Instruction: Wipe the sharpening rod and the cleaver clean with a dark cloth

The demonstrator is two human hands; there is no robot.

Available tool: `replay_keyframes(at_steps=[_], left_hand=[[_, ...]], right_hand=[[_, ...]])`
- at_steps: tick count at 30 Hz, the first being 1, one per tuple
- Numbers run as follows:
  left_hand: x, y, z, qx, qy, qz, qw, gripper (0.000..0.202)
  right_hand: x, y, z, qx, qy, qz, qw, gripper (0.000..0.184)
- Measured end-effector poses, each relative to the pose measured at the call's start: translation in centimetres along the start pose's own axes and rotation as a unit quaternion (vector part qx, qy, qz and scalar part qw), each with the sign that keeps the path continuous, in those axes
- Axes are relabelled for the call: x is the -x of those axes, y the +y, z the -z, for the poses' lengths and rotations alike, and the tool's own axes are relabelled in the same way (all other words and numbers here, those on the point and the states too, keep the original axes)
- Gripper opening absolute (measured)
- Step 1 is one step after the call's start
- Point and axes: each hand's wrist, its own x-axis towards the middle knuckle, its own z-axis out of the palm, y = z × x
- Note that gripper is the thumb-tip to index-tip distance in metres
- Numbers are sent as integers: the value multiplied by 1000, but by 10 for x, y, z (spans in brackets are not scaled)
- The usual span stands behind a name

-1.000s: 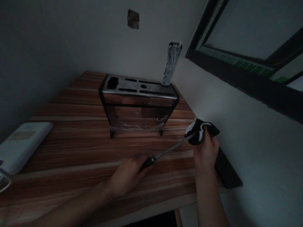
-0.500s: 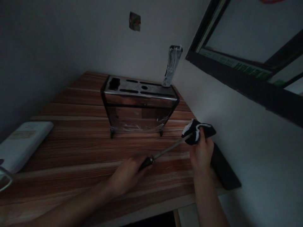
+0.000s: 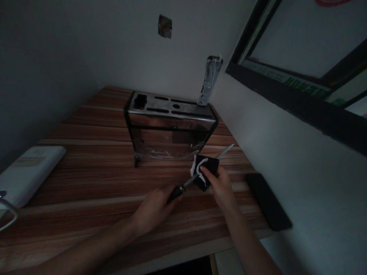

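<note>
My left hand [image 3: 159,208] is closed around the black handle of a sharpening steel [image 3: 225,151]. Its thin metal rod slants up to the right, the tip bare beyond the cloth. A black cloth with white edging [image 3: 211,165] is folded about the middle of the rod, and my right hand [image 3: 220,183] pinches it there, thumb on top. Just behind the cloth stands a knife block [image 3: 172,121] with a slotted metal top and glossy see-through front. One plastic-wrapped handle [image 3: 210,81] sticks up from its right rear.
On the wood-grain table [image 3: 86,183], a white box-shaped device [image 3: 31,172] with a pale cable [image 3: 13,219] lies at left. A flat black object [image 3: 268,200] rests by the right wall. A dark window frame [image 3: 286,103] runs along that wall above the table.
My right hand has slid the cloth down the rod toward the handle, uncovering the tip. My left hand has stayed nearly in place. The flat black object at right is now more exposed.
</note>
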Motion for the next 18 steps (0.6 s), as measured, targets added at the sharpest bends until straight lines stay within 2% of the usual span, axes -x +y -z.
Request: replay_keyframes(at_steps=[4, 8, 12, 18], left_hand=[[-1, -1, 0, 15, 12, -7, 1000, 21], [0, -3, -1, 30, 14, -17, 999, 22], [0, -4, -2, 20, 18, 0, 1000, 22], [0, -5, -2, 20, 19, -10, 1000, 20]], right_hand=[[7, 4, -7, 27, -57, -22, 998, 27], [12, 2, -14, 50, -85, -46, 994, 27], [16, -2, -19, 56, -116, -64, 990, 30], [18, 1, -22, 60, -117, -57, 990, 30]])
